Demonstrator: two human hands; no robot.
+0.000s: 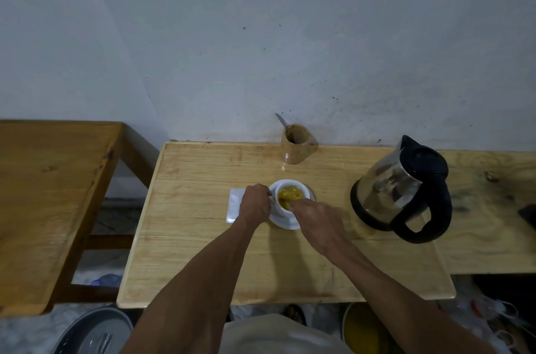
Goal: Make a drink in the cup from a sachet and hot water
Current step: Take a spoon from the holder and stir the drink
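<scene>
I see the white cup [290,195] a little below the centre of the frame, standing on a white saucer [285,223] on the light wooden desk [203,252]. The cup holds a yellow liquid. My left hand [255,204] is closed at the left side of the cup, at its handle, and it touches the cup. My right hand [317,223] is closed just at the lower right rim of the cup, with the fingers pinched together over the liquid; I cannot tell what it grips, because the thing is too small and hidden. A white sachet [234,205] lies flat on the desk just left of the saucer, partly under my left hand. At the right of the frame, 1 kettle [403,188] with a black lid and black handle stands on the desk, well apart from the cup. Above the cup, near the wall, stands 1 wooden mug [295,144] with a metal utensil [282,120] leaning inside. A second, darker desk [49,194] is at the left of the frame.
</scene>
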